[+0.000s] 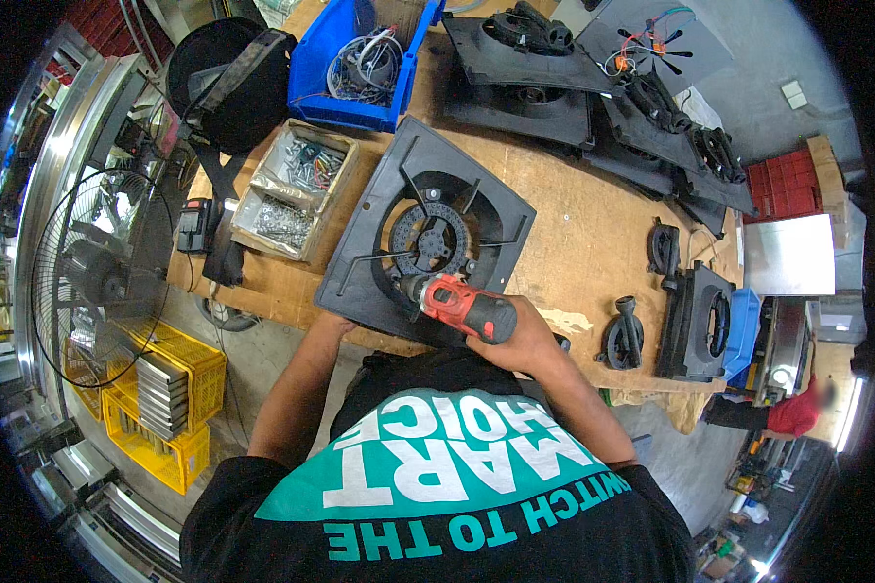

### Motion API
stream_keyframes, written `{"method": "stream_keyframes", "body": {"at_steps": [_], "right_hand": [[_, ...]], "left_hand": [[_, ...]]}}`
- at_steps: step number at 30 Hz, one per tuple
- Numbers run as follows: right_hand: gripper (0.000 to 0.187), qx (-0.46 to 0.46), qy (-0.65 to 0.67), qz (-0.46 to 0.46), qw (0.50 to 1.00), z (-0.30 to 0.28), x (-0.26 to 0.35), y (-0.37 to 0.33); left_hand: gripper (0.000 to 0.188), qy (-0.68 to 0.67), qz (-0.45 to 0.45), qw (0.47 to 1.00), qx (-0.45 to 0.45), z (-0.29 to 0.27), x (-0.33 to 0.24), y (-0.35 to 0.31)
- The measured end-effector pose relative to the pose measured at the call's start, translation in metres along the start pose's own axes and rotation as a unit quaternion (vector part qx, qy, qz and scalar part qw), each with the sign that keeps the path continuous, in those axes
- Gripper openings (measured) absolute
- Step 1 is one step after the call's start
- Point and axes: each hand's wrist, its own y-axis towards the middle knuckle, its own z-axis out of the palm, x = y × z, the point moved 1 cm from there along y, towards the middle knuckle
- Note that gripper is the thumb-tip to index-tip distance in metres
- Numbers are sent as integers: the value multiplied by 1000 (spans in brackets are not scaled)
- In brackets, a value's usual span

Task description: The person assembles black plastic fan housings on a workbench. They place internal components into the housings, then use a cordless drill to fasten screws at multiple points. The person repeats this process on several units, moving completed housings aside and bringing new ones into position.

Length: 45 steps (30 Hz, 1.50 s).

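Workbench (pixel 593 243), wooden: black fan frame (pixel 379 233) near its front edge. Right hand (pixel 525 340) grips red power screwdriver (pixel 462 303), tip at hub; best kept square. Left hand (pixel 332 325) steadies frame edge, grip unclear.

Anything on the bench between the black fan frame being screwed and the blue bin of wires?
Head view: the bare wooden bench separates the black fan frame from the blue bin. The cardboard box of screws sits just left of that gap.
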Motion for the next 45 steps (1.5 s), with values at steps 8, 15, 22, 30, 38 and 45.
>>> {"method": "stream_keyframes", "body": {"at_steps": [8,15,22,30,38,45], "right_hand": [[46,-26,-12,-45,999,-2,5,0],[42,5,7,-51,999,-12,9,5],[52,38,17,-48,998,-10,-7,3],[53,95,-217,-154,959,-28,26,16],[30,173,-394,-212,877,-43,50,52],[45,176,-334,-144,915,-39,50,47]], "left_hand": [[39,-24,-7,1000,-1,0,2,1],[39,-196,-44,980,-18,-9,-4,-6],[63,-310,-129,942,-10,-23,-48,-21],[72,6,-284,959,-19,-13,-127,10],[51,-21,-290,957,0,0,-138,16],[55,-37,-273,961,-4,-1,-129,18]]}}
